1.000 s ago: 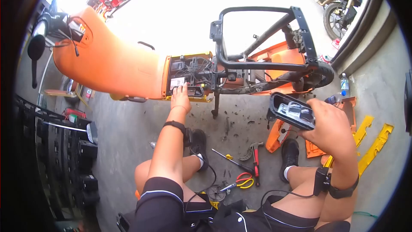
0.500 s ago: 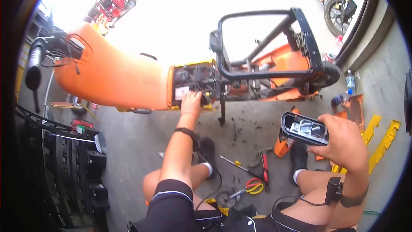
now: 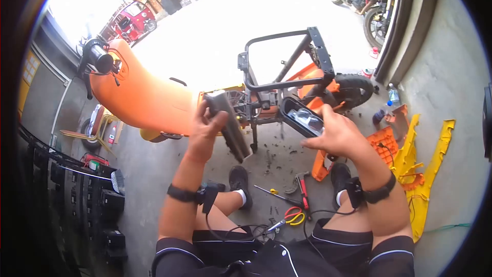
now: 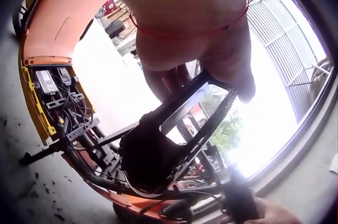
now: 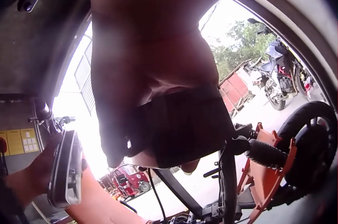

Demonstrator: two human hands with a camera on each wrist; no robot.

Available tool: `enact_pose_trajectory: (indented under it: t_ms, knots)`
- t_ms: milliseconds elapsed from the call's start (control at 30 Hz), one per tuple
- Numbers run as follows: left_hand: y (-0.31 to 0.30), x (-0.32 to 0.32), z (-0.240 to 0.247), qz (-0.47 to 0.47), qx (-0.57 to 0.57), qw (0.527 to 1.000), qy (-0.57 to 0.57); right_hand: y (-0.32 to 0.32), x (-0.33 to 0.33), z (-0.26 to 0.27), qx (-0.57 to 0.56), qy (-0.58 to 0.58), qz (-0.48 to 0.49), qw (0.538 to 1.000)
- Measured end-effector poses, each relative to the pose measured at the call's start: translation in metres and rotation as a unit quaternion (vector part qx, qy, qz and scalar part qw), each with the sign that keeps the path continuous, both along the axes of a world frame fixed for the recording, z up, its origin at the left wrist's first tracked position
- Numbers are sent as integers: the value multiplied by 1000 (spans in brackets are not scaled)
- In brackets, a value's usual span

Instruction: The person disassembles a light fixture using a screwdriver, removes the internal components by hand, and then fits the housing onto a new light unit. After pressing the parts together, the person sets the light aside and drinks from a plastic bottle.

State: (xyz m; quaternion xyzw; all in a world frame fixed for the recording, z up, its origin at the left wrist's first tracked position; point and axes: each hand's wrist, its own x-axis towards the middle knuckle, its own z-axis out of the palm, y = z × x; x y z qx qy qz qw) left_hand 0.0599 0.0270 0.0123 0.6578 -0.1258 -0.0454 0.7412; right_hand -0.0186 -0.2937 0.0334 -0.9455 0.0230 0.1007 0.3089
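Observation:
My left hand (image 3: 203, 132) grips one end of a black oblong frame (image 3: 231, 129), lifted in front of the scooter body. The left wrist view shows a long opening through this frame (image 4: 150, 153). In my right hand (image 3: 341, 131) is a black oblong lamp housing (image 3: 288, 111) with clear, shiny parts inside, gripped at its right end. Its dark outside (image 5: 179, 129) faces the right wrist camera. The two pieces are held apart. Behind them lies the orange scooter (image 3: 154, 97), its compartment of wires (image 4: 66, 94) partly hidden by the frame in the head view.
A black tubular frame (image 3: 287, 83) rises from the scooter near its wheel (image 3: 353, 92). On the floor between the feet lie scissors (image 3: 294, 216), a red-handled hammer (image 3: 304, 195) and a screwdriver (image 3: 274, 194). Yellow panels (image 3: 430, 184) lie to the right.
My left hand has come away from the wire compartment and now holds up the black frame. My right hand has moved left with the lamp housing. The head view has shifted.

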Motion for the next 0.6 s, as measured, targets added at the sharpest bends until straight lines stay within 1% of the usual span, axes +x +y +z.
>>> enact_pose_trajectory:
  t_ms: [67, 100, 133, 167, 200, 233, 267, 333, 367, 400, 433, 500, 533, 567, 600]
  knots:
    - [-1, -36, 24, 23, -89, 996, 22, 9, -2, -5, 54, -13, -17, 998]
    - [0, -47, 25, 18, -91, 995, 18, 12, -5, -3, 115, 24, -23, 993]
    - [0, -57, 24, 10, -149, 987, 62, 16, -7, 0, 176, 58, -27, 982]
    - [-1, -66, 24, 2, -208, 972, 106, 19, -9, 0, 171, 51, -28, 984]
    - [-5, -75, 23, -2, -214, 972, 100, 22, -11, -3, 245, 60, -30, 967]
    - [-10, -83, 20, -2, -247, 958, 143, 25, -14, -7, 317, 71, -30, 945]
    - [-13, -90, 15, -2, -279, 942, 188, 27, -16, -11, 310, 69, -32, 948]
    - [-13, -93, -4, -23, -286, 932, 223, 32, -18, -23, 441, 86, -20, 893]
    - [-14, -94, -12, -19, -276, 934, 227, 35, -17, -28, 472, 95, -7, 876]
    - [-16, -96, -20, -13, -266, 936, 232, 38, -16, -32, 466, 99, -7, 879]
    - [-19, -97, -20, -12, -243, 941, 234, 42, -17, -34, 497, 105, -1, 862]
    - [-24, -95, -28, -10, -235, 943, 236, 50, -20, -29, 542, 121, 9, 832]
    - [-27, -94, -28, -9, -236, 944, 231, 53, -21, -22, 534, 122, 13, 836]
    - [-26, -90, -27, -9, -243, 943, 229, 55, -23, -16, 554, 130, 11, 822]
    - [-24, -85, -27, -54, -289, 926, 235, 56, -25, -10, 575, 137, 7, 807]
